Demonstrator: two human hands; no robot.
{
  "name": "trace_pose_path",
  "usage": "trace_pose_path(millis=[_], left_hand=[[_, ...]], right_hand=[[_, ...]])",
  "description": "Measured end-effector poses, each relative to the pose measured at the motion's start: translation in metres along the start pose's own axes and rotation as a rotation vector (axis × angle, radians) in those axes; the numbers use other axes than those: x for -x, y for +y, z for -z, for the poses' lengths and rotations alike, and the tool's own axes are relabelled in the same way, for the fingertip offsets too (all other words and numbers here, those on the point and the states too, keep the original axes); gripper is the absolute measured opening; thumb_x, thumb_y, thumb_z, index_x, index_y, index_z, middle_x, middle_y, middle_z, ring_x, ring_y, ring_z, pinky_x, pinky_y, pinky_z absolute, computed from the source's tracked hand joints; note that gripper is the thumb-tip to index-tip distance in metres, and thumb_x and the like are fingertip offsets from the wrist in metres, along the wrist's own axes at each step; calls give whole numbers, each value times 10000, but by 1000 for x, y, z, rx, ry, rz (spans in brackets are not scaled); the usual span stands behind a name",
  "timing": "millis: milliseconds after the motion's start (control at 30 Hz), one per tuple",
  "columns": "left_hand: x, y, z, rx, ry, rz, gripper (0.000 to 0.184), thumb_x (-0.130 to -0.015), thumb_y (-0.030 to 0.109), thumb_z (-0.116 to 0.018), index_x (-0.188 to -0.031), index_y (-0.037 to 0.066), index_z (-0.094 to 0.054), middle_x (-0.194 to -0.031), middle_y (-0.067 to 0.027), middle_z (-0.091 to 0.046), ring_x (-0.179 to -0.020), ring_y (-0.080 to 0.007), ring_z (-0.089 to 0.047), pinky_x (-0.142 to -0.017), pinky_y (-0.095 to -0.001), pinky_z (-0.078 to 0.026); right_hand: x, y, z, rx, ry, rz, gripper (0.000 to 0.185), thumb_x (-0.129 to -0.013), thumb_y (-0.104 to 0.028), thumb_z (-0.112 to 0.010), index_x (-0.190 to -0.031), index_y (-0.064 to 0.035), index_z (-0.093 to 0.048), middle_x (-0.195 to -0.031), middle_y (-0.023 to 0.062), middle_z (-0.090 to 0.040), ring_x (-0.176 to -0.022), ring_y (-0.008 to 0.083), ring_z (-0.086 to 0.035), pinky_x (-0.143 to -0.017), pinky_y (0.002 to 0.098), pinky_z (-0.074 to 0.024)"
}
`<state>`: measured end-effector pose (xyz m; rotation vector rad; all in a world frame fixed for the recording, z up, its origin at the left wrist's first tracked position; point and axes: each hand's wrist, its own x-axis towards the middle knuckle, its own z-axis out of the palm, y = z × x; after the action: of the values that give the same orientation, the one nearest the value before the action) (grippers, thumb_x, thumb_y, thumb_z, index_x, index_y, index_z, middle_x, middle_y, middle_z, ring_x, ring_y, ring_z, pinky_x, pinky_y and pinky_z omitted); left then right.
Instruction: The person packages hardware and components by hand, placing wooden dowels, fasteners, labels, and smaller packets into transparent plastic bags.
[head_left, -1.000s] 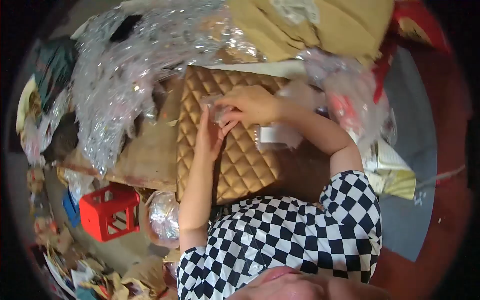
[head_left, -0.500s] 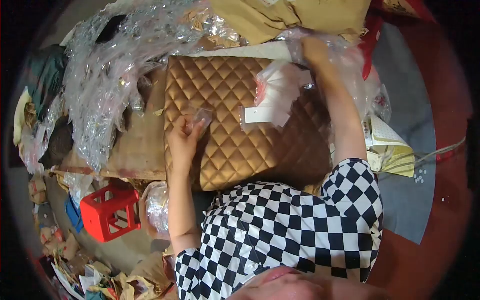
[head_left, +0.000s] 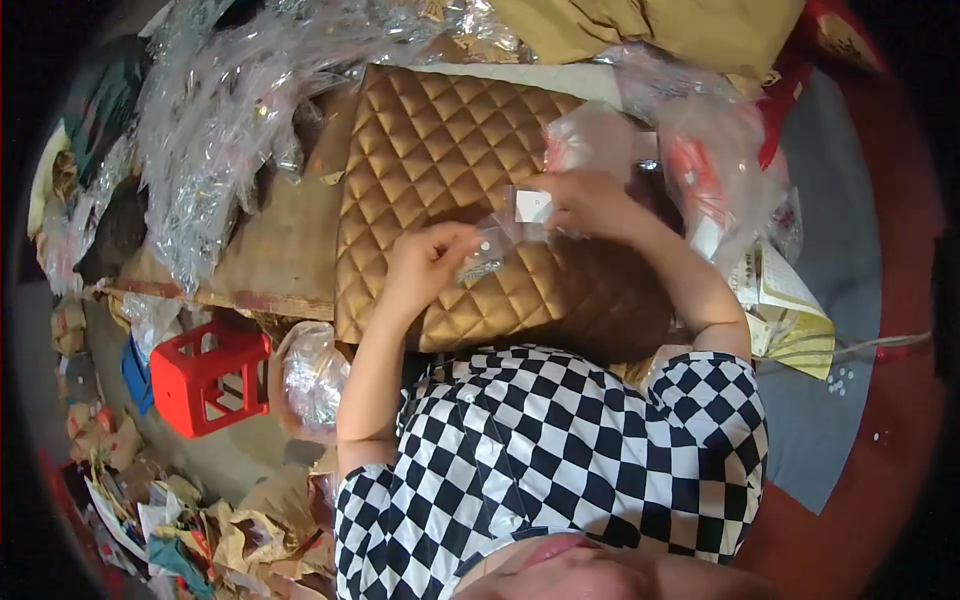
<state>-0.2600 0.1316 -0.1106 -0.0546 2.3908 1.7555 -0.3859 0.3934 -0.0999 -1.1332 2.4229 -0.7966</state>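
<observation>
Left hand: my left hand (head_left: 430,262) pinches a small clear bag (head_left: 485,258) above the quilted cushion (head_left: 430,130); my fingertips hide part of its edge, and I can't make out the pale spot on it.
Right hand: my right hand (head_left: 590,205) is bent over the cushion's right half, at a white card (head_left: 533,206); its fingertips are hard to make out, so I cannot tell whether they grip.
Clear packets: the fanned packets (head_left: 590,135) lie by the cushion's far right corner, partly hidden by my right hand.
Plastic bag: the plastic bag (head_left: 715,150) right of the cushion shows something red, blurred by the film.
Plastic heap: the shiny heap (head_left: 220,130) left of the cushion is cut off at the top.
</observation>
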Motion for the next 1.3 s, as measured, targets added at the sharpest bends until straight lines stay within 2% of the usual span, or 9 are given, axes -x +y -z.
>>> trace_pose_path(millis=[133,267,367,533,667,767,900,1067,1300], left_hand=[[18,0,17,129,113,74,115,-894,71,-663,-981,6,-701,-893,-68,-704,-842,-150,-644,-749,-276,-497],[27,9,31,-6,204,-219,72,-847,63,-697,-905,29,-722,-1176,-142,-643,-1135,-242,-591,-921,-331,-458],[25,18,31,-168,295,-470,113,-779,106,-743,-889,79,-740,-1435,-148,-463,-1429,-406,-245,-1155,-506,-176],[-1,28,12,245,569,-502,131,-812,95,-731,-937,58,-725,-1381,-169,-486,-1365,-353,-371,-1119,-446,-292],[-25,9,8,-138,624,-551,177,-844,143,-703,-966,33,-636,-1251,-172,-538,-1210,-350,-478,-1017,-441,-384],[-44,6,46,-329,671,-482,305,-844,210,-707,-1071,45,-588,-1229,-189,-534,-1215,-378,-459,-1036,-463,-356],[-103,0,138,-1047,1016,-425,589,-790,276,-742,-1209,-32,-465,-1142,-227,-530,-1097,-405,-499,-912,-444,-438],[-132,0,218,-1288,715,-91,123,-824,55,-575,-917,-17,-611,-1014,-178,-621,-967,-353,-593,-774,-438,-507],[-63,51,205,-1169,901,-277,164,-767,81,-733,-849,13,-608,-881,-141,-641,-844,-337,-637,-705,-432,-515]], right_hand=[[-14,-13,-4,226,206,112,220,-767,-203,-719,-967,-111,-726,-1052,101,-643,-920,314,-618,-818,403,-493],[-33,-28,0,101,403,250,142,-809,-184,-694,-916,-99,-733,-1008,103,-669,-930,298,-635,-820,382,-500],[-45,-45,-5,-240,317,7,192,-913,-173,-641,-1021,-20,-687,-976,58,-686,-859,183,-646,-776,304,-505],[-44,-89,-47,-1212,118,-98,436,-1004,-158,-528,-1413,-30,-443,-1252,63,-582,-1084,136,-569,-912,280,-477],[-55,-101,-68,-1076,185,143,442,-1009,-175,-503,-1421,-53,-398,-1223,53,-583,-1072,163,-585,-926,267,-465],[-52,-77,-42,-1181,161,-213,459,-970,-196,-531,-1390,-37,-437,-1192,76,-609,-1023,159,-616,-858,303,-508],[-42,-50,-28,-1100,244,-277,342,-967,-182,-512,-1268,-27,-558,-1143,63,-621,-943,133,-608,-811,277,-493],[-26,-44,-34,-737,322,-246,326,-961,-205,-541,-1199,12,-590,-1100,105,-630,-965,189,-597,-875,311,-459],[-15,-17,-30,-1040,337,-391,268,-963,-172,-557,-1178,-23,-619,-974,8,-650,-805,79,-590,-684,243,-468]])
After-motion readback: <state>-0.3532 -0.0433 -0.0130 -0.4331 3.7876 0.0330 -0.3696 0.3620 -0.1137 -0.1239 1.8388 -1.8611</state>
